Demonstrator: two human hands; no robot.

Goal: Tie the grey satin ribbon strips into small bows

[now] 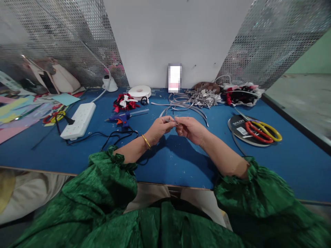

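Observation:
My left hand [159,131] and my right hand [192,130] meet over the middle of the blue table. Both are closed, thumbs and fingers pinching a small piece of grey ribbon [172,121] between them. Most of that piece is hidden by my fingers. Just beyond my hands, long loose strips of grey ribbon [186,105] curl across the tabletop. A heap of short grey ribbon pieces [207,97] lies behind them to the right. A blue glue gun [121,118] rests left of my left hand, its cord looping towards my forearm.
At right, scissors [260,131] with red and yellow handles lie on a black ribbon reel [239,126]. A white power strip [79,121] is at left. Red and black bows [126,102], a white reel [140,91] and an upright phone [174,79] stand along the back.

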